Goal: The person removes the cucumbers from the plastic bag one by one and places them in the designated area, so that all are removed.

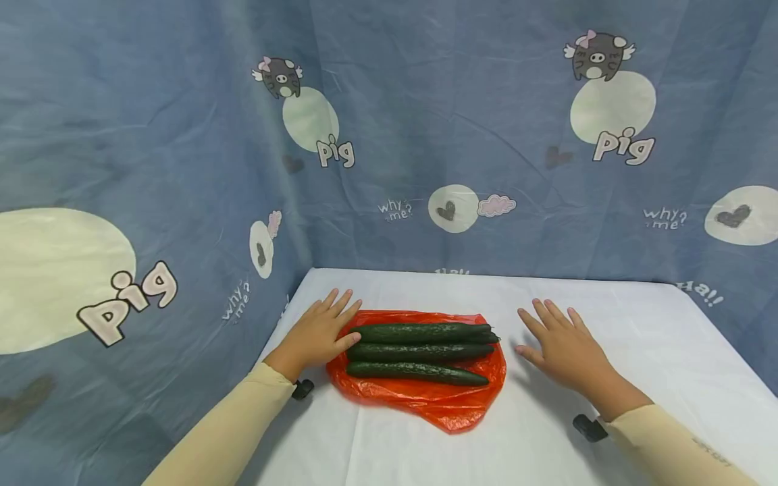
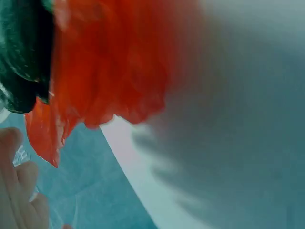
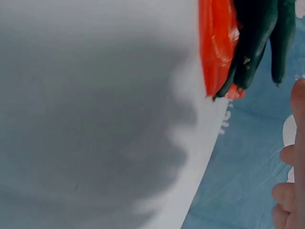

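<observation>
Several long dark green cucumbers [image 1: 419, 352] lie side by side on a red plastic bag [image 1: 450, 412], spread on the white table. My left hand [image 1: 319, 332] is at the bag's left end, fingers straight and spread, its thumb near the cucumbers' ends; whether it touches them I cannot tell. To the right of the bag, my right hand [image 1: 562, 344] hovers apart from it, fingers spread and holding nothing. Cucumber tips [image 3: 257, 47] show in the right wrist view, and the left wrist view has the bag [image 2: 109, 62] close up.
A white cloth [image 1: 389, 445] covers the table. Blue printed curtains [image 1: 389, 135] hang along its back and left sides. Each wrist carries a small black device, such as the one [image 1: 589, 428] under the right forearm.
</observation>
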Available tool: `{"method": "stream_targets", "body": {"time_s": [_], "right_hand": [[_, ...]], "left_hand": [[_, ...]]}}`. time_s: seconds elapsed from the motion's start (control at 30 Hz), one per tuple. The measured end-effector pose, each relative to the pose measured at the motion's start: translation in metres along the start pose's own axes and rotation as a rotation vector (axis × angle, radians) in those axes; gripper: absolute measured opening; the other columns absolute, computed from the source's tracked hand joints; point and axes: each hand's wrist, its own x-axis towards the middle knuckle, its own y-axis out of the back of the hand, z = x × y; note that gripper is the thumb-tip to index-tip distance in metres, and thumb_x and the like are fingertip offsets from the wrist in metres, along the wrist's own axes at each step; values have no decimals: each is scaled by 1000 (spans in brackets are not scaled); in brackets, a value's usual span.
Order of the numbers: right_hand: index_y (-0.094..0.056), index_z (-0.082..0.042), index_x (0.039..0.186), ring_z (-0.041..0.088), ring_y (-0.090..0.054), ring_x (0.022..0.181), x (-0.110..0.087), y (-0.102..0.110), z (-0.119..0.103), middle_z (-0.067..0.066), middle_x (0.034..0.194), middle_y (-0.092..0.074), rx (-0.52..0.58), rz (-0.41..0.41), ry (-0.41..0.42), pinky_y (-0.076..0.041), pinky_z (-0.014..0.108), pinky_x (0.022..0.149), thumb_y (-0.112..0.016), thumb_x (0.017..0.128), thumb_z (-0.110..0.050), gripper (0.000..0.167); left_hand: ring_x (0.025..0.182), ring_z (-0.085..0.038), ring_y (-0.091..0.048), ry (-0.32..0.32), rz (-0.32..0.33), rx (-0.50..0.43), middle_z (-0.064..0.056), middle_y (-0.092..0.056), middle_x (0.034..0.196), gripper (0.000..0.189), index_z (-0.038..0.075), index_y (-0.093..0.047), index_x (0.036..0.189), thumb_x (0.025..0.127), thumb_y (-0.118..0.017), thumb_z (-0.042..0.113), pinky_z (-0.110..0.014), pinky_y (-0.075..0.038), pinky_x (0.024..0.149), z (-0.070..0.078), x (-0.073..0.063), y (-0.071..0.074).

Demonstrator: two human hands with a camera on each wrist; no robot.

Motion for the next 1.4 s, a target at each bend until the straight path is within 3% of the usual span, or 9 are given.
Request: {"method": "stream_targets", "body": {"time_s": [0.27, 0.43, 0.6, 0.8, 1.0, 1.23, 1.4], "right_hand": [[-46, -11, 159, 48, -35, 150, 9, -6, -19, 25, 161, -43, 63, 35, 22, -19, 69, 122, -65, 98, -53, 77], [-48, -9, 157, 46, -42, 145, 16, -12, -29, 24, 156, -49, 110, 70, 31, -27, 66, 122, -67, 97, -52, 76], [-50, -11, 155, 44, -47, 141, 25, -16, -42, 21, 153, -52, 174, 93, 48, -36, 64, 117, -65, 98, -56, 74], [-51, -11, 154, 43, -49, 139, 33, -23, -59, 19, 151, -54, 213, 128, 71, -37, 62, 118, -65, 97, -56, 73], [-51, -12, 154, 42, -49, 139, 39, -29, -73, 18, 152, -53, 248, 135, 70, -37, 62, 118, -65, 97, -57, 74], [-50, -13, 155, 40, -48, 141, 44, -31, -90, 16, 153, -53, 275, 142, 51, -36, 62, 118, -66, 96, -59, 77], [-52, -12, 153, 38, -49, 141, 49, -33, -100, 16, 150, -56, 265, 161, 82, -29, 63, 122, -69, 95, -57, 76]], "left_hand": [[161, -44, -4, 137, 19, -349, -12, -15, 175, 69, 20, -32, 166, 108, -42, 56, -72, -18, 122, 1, -8, -8], [160, -46, -8, 185, 79, -493, -15, -21, 174, 60, 18, -41, 162, 109, -49, 44, -74, -16, 121, 7, -14, -13], [156, -46, -21, 215, 108, -554, -17, -30, 169, 55, 17, -48, 156, 109, -49, 45, -76, -22, 118, 12, -21, -23], [151, -47, -35, 205, 155, -629, -22, -40, 162, 48, 13, -52, 152, 110, -49, 35, -71, -28, 119, 13, -23, -33], [152, -46, -34, 212, 167, -704, -23, -37, 164, 46, 14, -52, 153, 111, -47, 32, -69, -27, 120, 16, -25, -38], [148, -42, -42, 181, 277, -751, -17, -48, 157, 39, 7, -59, 146, 110, -49, 19, -65, -31, 120, 18, -26, -48], [151, -39, -39, 217, 234, -775, -14, -45, 160, 41, 6, -58, 148, 110, -51, 22, -64, -30, 121, 16, -26, -51]]}}
